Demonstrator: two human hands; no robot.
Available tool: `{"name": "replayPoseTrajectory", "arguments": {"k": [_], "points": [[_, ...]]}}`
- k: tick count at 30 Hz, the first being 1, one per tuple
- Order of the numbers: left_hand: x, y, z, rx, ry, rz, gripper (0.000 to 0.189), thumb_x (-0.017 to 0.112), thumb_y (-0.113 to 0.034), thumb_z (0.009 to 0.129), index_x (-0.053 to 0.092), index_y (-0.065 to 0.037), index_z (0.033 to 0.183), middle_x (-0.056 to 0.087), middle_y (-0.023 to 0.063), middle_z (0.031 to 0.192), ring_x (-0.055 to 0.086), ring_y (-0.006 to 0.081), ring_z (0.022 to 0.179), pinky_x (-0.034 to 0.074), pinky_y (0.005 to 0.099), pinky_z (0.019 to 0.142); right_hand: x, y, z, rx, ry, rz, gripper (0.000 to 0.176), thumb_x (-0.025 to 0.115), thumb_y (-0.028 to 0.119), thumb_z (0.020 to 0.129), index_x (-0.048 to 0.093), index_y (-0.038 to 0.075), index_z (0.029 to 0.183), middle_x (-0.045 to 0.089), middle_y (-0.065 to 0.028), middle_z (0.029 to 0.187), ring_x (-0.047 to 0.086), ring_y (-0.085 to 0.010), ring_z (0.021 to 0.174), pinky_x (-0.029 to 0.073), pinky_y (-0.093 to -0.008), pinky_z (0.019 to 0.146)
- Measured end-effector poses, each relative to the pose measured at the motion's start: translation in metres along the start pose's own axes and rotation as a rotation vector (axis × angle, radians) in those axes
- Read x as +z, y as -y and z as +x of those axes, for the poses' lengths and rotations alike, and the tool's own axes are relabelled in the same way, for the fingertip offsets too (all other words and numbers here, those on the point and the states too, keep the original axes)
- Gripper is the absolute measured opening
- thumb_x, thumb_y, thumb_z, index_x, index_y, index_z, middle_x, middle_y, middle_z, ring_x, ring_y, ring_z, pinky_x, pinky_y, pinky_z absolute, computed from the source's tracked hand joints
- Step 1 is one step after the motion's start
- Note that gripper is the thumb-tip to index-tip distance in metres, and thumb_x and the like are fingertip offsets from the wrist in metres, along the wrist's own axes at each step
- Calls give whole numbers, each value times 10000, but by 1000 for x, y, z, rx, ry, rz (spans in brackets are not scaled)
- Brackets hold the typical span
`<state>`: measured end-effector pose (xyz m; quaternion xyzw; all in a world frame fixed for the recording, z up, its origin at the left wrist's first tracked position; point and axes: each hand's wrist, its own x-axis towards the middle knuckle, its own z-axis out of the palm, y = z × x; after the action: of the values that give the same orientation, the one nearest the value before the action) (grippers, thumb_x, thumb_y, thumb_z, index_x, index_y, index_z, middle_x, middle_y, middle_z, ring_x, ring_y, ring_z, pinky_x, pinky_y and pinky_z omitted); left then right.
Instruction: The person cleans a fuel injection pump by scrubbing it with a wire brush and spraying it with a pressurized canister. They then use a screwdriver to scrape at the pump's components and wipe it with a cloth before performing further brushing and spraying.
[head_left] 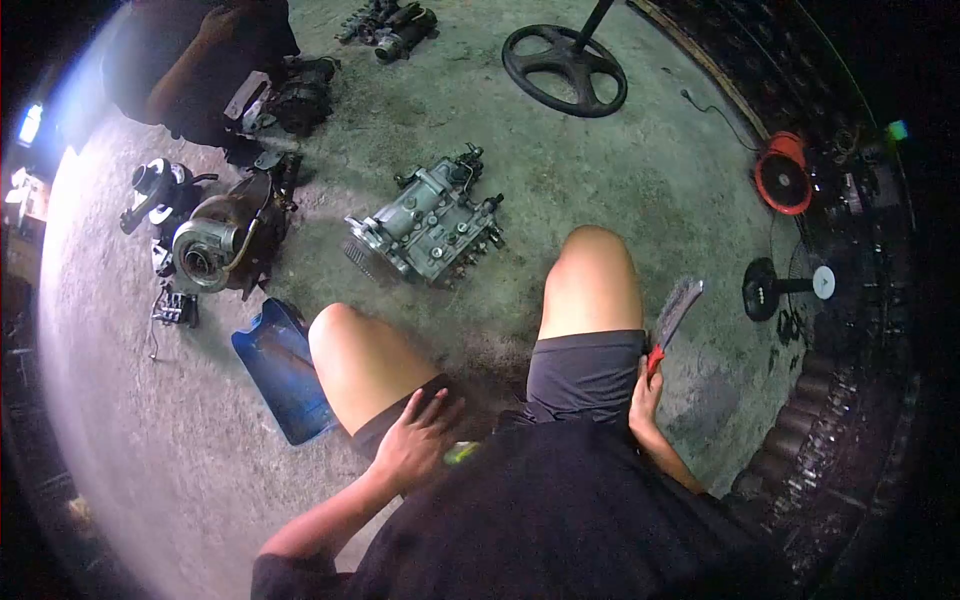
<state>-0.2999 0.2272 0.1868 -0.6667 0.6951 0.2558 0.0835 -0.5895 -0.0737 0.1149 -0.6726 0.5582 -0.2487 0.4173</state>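
My right hand, beside my right thigh, is closed around the red handle of a brush. The brush points up and away from me, its long grey bristles clear of the floor. With fingers spread, my left hand lies flat on my left thigh at the hem of the shorts, holding nothing. On the concrete beyond my knees sits a grey metal fuel injection pump, with a gear at its left end and several fittings along its right side. Neither hand touches it.
A blue plastic tray lies by my left knee. Further left stand a turbocharger and other engine parts. Another person is at the upper left. A steering-wheel-shaped fan base, red blower and fan stand ahead and right.
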Motion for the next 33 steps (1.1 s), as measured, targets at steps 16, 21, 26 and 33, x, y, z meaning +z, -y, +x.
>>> {"name": "replayPoseTrajectory", "arguments": {"k": [16,21,26,33], "points": [[53,34,-45,152,-272,-106,556,413,-399,973,387,-216,1496,339,9,1569,199,233,1491,112,518,1199,-50,165,52,-176,-150,168,478,473,378,1034,523,33,1360,650,-33,964,609,-108,856,497,-278,785],[50,29,-22,152,-360,-95,527,397,-337,973,405,-198,1481,367,26,1552,243,241,1471,146,517,1190,-61,210,49,-117,-91,138,439,544,283,1009,500,77,1394,581,2,824,575,-87,727,504,-257,663],[-7,46,44,69,-396,-396,527,724,-340,761,576,-50,1176,573,153,1143,519,328,1179,380,490,1055,-58,218,59,-207,-81,105,560,576,203,984,340,193,1492,653,-54,953,593,-89,677,514,-254,623],[-132,110,165,-250,-774,-973,535,702,-292,839,510,-45,1272,690,238,969,676,415,925,533,452,796,26,196,157,-130,496,405,341,519,241,1010,521,145,1337,611,-31,1016,594,-86,704,519,-257,633]]}}
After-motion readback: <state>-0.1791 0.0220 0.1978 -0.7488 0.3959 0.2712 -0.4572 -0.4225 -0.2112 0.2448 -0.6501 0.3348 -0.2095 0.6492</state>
